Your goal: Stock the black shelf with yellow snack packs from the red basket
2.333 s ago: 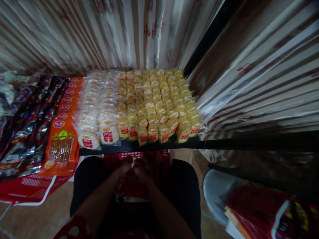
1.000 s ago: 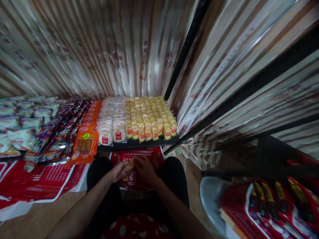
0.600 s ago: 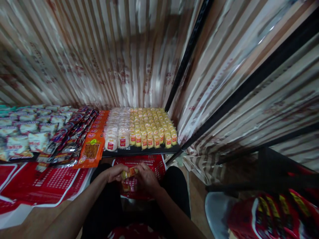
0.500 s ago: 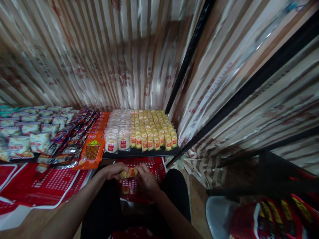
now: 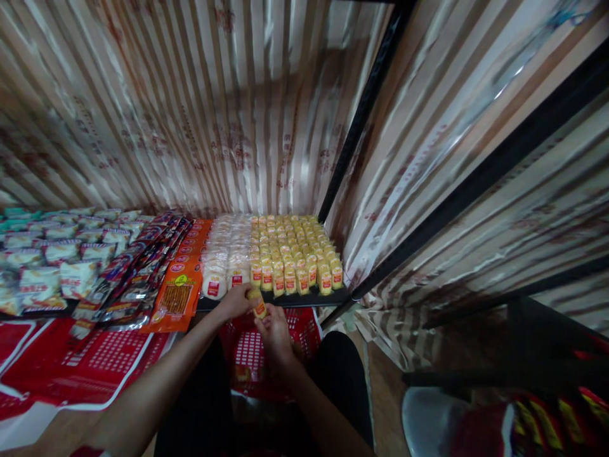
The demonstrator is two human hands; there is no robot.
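A small yellow snack packet (image 5: 258,303) with a red label is held between my two hands, tilted, just in front of the shelf edge. My left hand (image 5: 236,299) closes on its upper end. The fingers of my right hand (image 5: 275,327) pinch its lower end. Right behind it, rows of matching yellow packets (image 5: 295,254) stand on the black shelf (image 5: 304,300). White round packets (image 5: 214,284) in clear wrap line up to their left. Under my hands is a red basket (image 5: 308,327) with a few packets inside.
Orange snack bags (image 5: 176,295), dark packets (image 5: 136,292) and white bags (image 5: 78,278) fill the shelf leftward. More red baskets (image 5: 95,362) stand below. Black frame bars (image 5: 476,171) slant across the right, before striped curtains (image 5: 266,114). A grey stool (image 5: 423,419) is at lower right.
Both hands have risen from over the basket toward the shelf edge with the yellow packet. The packet has turned from nearly level to steeply tilted.
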